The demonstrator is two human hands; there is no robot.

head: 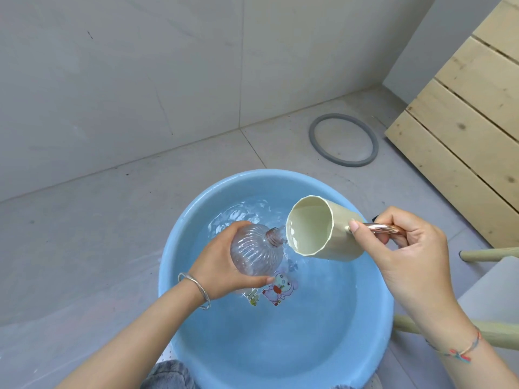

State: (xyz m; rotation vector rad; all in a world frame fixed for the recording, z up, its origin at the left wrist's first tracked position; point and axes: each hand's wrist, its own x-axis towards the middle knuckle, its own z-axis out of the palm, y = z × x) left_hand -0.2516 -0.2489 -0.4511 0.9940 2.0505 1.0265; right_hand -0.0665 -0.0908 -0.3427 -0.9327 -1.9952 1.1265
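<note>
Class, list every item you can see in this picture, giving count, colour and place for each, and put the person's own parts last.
basin: one, light blue, on the floor at centre, holding water
cartoon print: one, pink and white, on the basin's bottom
bottle: one, clear plastic, uncapped, above the basin
mug: one, cream with a copper-coloured handle, tilted, mouth by the bottle's neck
ring: one, grey, flat on the floor beyond the basin
slatted panel: one, pale wood, right edge
rods: two, pale green, lower right
bangle: one, silver, left wrist
string bracelet: one, multicoloured, right wrist
left hand: one, grips the bottle
right hand: one, holds the mug's handle
</note>
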